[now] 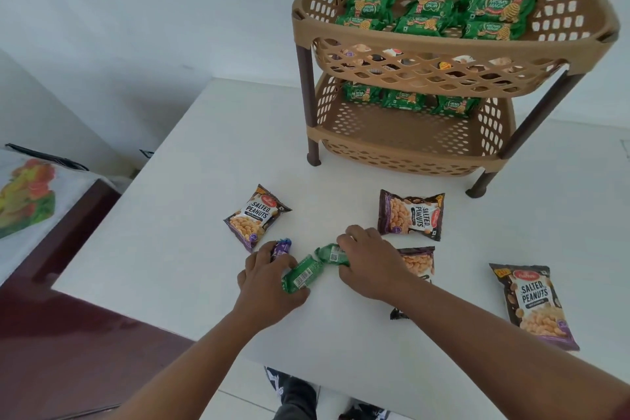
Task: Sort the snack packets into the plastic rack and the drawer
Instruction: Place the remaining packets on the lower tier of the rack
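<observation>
head view: white table (191,208)
left hand (269,278): grips a green foil biscuit packet (297,275)
right hand (370,261): fingers curled on a second green packet (332,253)
tan plastic rack (453,54): behind, holding green packets

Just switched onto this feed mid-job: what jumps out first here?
The tan two-tier plastic rack at the back right of the white table, with green biscuit packets in its top basket and more on the lower shelf. In front, the left hand and right hand each grip a small green packet, ringed by salted peanut packets lying flat on the table.
</observation>
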The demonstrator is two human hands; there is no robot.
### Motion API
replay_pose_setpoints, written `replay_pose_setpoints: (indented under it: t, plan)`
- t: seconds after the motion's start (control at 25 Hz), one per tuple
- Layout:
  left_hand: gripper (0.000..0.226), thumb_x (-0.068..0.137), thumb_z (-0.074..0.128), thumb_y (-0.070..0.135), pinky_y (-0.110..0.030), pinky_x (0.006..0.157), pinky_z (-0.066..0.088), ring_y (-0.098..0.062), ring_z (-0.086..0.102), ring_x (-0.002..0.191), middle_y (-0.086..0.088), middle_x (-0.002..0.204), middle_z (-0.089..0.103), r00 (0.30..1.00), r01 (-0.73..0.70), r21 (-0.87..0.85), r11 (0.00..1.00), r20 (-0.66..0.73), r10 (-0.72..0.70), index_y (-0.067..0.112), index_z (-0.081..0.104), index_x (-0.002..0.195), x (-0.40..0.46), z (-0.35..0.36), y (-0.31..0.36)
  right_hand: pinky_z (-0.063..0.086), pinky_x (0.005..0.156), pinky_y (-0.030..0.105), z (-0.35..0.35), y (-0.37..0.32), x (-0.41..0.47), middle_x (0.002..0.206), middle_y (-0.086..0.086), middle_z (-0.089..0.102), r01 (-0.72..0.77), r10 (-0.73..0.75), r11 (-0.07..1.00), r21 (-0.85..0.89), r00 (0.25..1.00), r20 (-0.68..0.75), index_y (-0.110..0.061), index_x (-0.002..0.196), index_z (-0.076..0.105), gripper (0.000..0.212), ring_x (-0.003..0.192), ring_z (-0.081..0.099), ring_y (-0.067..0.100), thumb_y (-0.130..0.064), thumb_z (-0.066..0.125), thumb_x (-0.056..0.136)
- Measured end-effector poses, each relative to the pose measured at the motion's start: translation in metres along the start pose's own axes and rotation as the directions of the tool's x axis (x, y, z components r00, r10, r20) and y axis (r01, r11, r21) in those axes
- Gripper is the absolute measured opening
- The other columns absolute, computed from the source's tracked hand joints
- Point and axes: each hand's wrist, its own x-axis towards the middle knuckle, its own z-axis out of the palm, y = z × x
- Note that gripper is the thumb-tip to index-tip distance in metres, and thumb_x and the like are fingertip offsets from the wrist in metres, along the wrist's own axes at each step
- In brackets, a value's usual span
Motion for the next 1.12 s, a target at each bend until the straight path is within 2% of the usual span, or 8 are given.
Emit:
replay_pose_setpoints:
  t: [0.12,0.24,0.44,0.52,0.68,0.8,0.96,1.12]
  plan:
    - [0.052,0.071,0.074,0.055,-0.041,0.099,0.045,-0.027,0.043,0.131,0.002,0.152,0.037,0.998,-0.06,0.009,0.998,-0.003,0.06,0.032,0.064,0.117,-0.001,-0.001,0.003,0.049,0.082,0.038,0.004,-0.001,0.002,0.125,0.005,0.046,-0.015,0.015,1.0,-0.004,1.0,0.0,-0.013,0.124,0.054,0.039,0.112,0.049,0.028,-0.033,0.057,0.091]
    - [0.048,0.07,0.077,0.049,-0.033,0.087,0.052,-0.023,0.055,0.114,0.001,0.135,0.051,0.996,-0.091,-0.05,0.995,-0.032,0.089,0.025,0.07,0.111,0.005,-0.013,0.01,0.047,0.061,0.031,-0.004,-0.001,0.0,0.099,0.001,0.063,-0.141,0.151,0.903,0.405,0.988,0.006,-0.024,0.122,0.051,0.043,0.082,0.064,0.02,-0.043,0.058,0.084]
    - [0.035,0.071,0.085,0.05,-0.022,0.082,0.046,-0.015,0.059,0.11,0.005,0.125,0.057,0.993,-0.085,-0.393,0.916,-0.104,0.047,0.033,0.072,0.098,0.035,-0.066,0.044,0.044,0.052,0.03,-0.062,0.023,0.002,0.097,0.011,0.068,-0.25,0.353,0.081,0.965,0.913,0.207,-0.023,0.109,0.063,0.02,0.065,0.068,0.017,-0.034,0.056,0.093]
    - [0.039,0.074,0.084,0.051,-0.021,0.084,0.046,-0.013,0.057,0.112,0.007,0.129,0.056,0.978,-0.195,-0.355,0.914,-0.144,0.153,0.032,0.075,0.107,0.058,-0.092,0.071,0.042,0.05,0.028,-0.089,0.043,0.001,0.093,0.009,0.063,-0.17,0.343,-0.05,0.984,0.923,0.177,-0.018,0.109,0.063,0.025,0.063,0.064,0.016,-0.032,0.065,0.089]
    - [0.055,0.08,0.073,0.054,-0.021,0.076,0.052,-0.012,0.054,0.108,0.001,0.126,0.054,0.887,-0.45,-0.16,0.879,-0.193,0.419,0.021,0.073,0.123,0.121,-0.132,0.135,0.05,0.056,0.03,-0.135,0.087,0.006,0.095,0.001,0.069,-0.064,0.439,0.41,0.91,0.888,-0.135,-0.029,0.105,0.063,0.025,0.065,0.063,0.009,-0.03,0.077,0.084]
    - [0.055,0.08,0.07,0.053,-0.029,0.07,0.05,-0.021,0.057,0.1,-0.006,0.117,0.054,0.851,-0.516,-0.033,0.856,-0.13,0.508,0.017,0.072,0.121,0.173,-0.143,0.173,0.054,0.075,0.036,-0.167,0.125,0.025,0.11,0.0,0.069,-0.167,0.373,0.881,0.444,0.821,-0.433,-0.025,0.12,0.062,0.038,0.091,0.065,0.018,-0.038,0.072,0.086]
    - [0.055,0.079,0.075,0.049,-0.027,0.071,0.039,-0.024,0.057,0.098,-0.007,0.111,0.056,0.842,-0.531,0.193,0.825,0.01,0.539,0.016,0.069,0.122,0.239,-0.131,0.199,0.039,0.106,0.056,-0.183,0.175,0.062,0.145,0.006,0.054,-0.367,0.321,0.93,-0.034,0.852,-0.412,-0.028,0.144,0.043,0.057,0.134,0.046,0.037,-0.035,0.062,0.09]
    - [0.048,0.087,0.07,0.035,-0.047,0.091,0.047,-0.035,0.05,0.127,-0.01,0.128,0.055,0.879,-0.474,0.365,0.802,0.145,0.454,0.022,0.063,0.132,0.288,-0.113,0.204,0.052,0.086,0.051,-0.175,0.21,0.094,0.15,0.01,0.048,-0.411,0.37,0.909,-0.076,0.876,-0.31,-0.026,0.15,0.033,0.073,0.13,0.05,0.038,-0.012,0.066,0.087]
